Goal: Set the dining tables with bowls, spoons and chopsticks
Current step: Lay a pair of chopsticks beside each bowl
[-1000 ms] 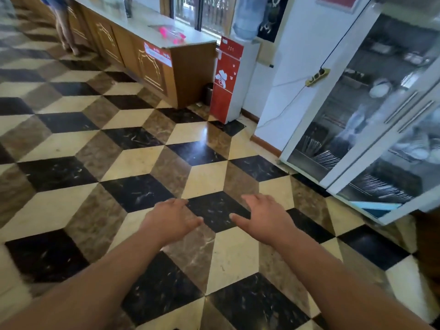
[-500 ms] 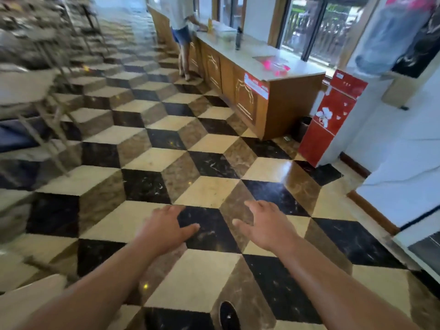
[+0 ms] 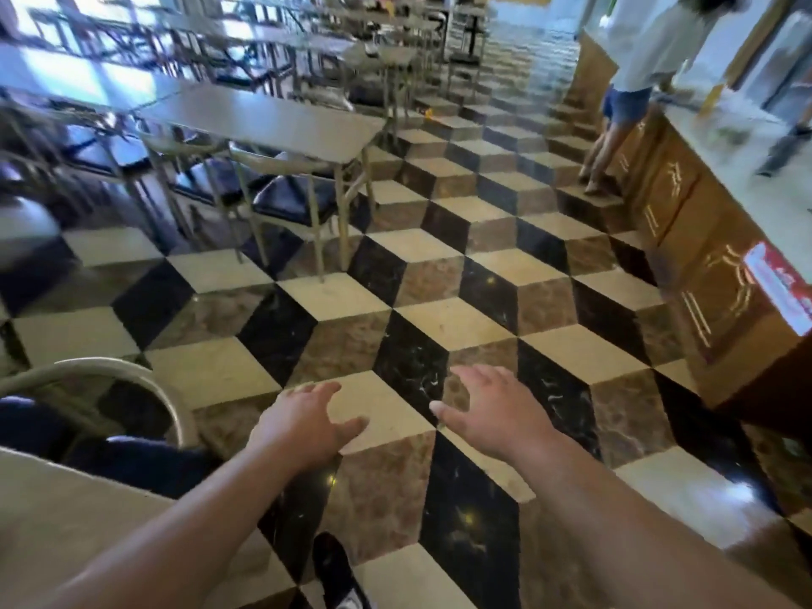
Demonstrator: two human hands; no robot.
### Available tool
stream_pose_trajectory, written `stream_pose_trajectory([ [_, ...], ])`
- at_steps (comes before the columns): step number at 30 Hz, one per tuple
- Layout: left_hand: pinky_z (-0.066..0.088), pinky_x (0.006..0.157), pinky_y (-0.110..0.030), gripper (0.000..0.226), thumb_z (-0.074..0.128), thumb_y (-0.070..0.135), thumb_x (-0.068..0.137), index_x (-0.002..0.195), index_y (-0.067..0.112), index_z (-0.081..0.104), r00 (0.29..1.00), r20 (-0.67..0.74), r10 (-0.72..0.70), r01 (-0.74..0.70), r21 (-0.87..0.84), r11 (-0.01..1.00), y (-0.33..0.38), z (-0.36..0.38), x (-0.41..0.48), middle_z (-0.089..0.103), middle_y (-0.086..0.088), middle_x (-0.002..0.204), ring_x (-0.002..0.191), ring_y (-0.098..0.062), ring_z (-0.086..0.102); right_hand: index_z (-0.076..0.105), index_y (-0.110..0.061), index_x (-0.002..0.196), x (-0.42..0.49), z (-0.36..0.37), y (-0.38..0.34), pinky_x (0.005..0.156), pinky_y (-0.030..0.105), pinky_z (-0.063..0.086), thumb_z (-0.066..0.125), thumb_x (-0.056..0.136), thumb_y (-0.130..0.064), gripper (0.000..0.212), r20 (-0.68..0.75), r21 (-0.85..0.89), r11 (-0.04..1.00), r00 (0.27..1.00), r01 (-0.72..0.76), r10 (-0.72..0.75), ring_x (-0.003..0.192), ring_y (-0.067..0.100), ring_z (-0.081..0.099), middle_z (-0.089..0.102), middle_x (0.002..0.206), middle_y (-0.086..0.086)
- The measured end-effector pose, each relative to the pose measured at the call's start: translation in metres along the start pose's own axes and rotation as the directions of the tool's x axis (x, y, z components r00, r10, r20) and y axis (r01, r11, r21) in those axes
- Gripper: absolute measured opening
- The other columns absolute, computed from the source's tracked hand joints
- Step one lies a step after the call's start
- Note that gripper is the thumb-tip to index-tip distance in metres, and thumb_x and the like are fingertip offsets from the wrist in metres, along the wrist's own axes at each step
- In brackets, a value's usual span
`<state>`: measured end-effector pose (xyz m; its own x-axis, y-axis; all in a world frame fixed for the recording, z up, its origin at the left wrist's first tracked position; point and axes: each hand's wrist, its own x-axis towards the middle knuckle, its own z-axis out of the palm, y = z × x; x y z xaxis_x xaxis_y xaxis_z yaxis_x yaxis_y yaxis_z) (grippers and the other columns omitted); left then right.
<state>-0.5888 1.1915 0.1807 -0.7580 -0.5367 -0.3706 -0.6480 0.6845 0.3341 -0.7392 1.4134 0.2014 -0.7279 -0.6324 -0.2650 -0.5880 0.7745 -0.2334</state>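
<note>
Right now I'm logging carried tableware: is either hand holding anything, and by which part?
Nothing is held: the left hand and right hand are both open and empty.

- Dining table [image 3: 263, 120]: rectangular grey-beige top on thin metal legs. It stands upright on the tiled floor [image 3: 444, 327], left of centre, with its right-hand corner pointing to the open aisle.
- Second table [image 3: 79, 81]: just left of the first and at the same height. Its glossy top reflects bright window light. Edges are smeared by blur.
- Back tables [image 3: 307, 41]: same build, lined up in rows behind the first toward the far end of the floor. Too blurred for detail.
- Near table [image 3: 57, 534]: only a beige corner of the top shows, at the bottom-left edge of the view.
</note>
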Motion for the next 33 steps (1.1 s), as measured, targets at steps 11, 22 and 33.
stream_pose_trajectory([
  [11, 0.052, 0.109, -0.043, 0.086, 0.062, 0.073, 0.091, 0.163, 0.032, 0.038, 0.986, -0.023, -0.167, 0.157, -0.231, 0.960, -0.070, -0.103, 0.223, 0.044, 0.000, 0.166, 0.148, -0.023, 0.047, 0.038, -0.030, 0.162, 0.274, -0.055, -0.104, 0.120, 0.046, 0.038, 0.045, 0.099, -0.074, 0.077, 0.079, -0.118, 0.985, 0.990, 0.129, -0.121, 0.151, 0.024, 0.039, 0.045, 0.163, -0.002],
  [22, 0.054, 0.109, -0.045, 0.081, 0.064, 0.074, 0.088, 0.158, 0.039, 0.043, 0.927, -0.192, -0.323, 0.247, -0.336, 0.909, -0.144, -0.235, 0.385, 0.048, 0.004, 0.163, 0.147, -0.020, 0.048, 0.034, -0.032, 0.164, 0.510, -0.096, -0.227, 0.125, 0.046, 0.032, 0.045, 0.100, -0.074, 0.077, 0.122, -0.082, 0.917, 0.917, 0.390, -0.379, 0.158, 0.022, 0.031, 0.037, 0.169, -0.004],
  [33, 0.052, 0.110, -0.041, 0.081, 0.066, 0.067, 0.092, 0.160, 0.030, 0.043, 0.637, -0.203, -0.743, 0.596, -0.483, 0.642, -0.256, -0.324, 0.470, 0.053, 0.003, 0.159, 0.143, -0.020, 0.054, 0.037, -0.033, 0.163, 0.755, -0.112, -0.412, 0.122, 0.047, 0.040, 0.056, 0.098, -0.070, 0.077, 0.300, -0.095, 0.734, 0.723, 0.672, -0.623, 0.156, 0.024, 0.036, 0.043, 0.166, -0.001],
])
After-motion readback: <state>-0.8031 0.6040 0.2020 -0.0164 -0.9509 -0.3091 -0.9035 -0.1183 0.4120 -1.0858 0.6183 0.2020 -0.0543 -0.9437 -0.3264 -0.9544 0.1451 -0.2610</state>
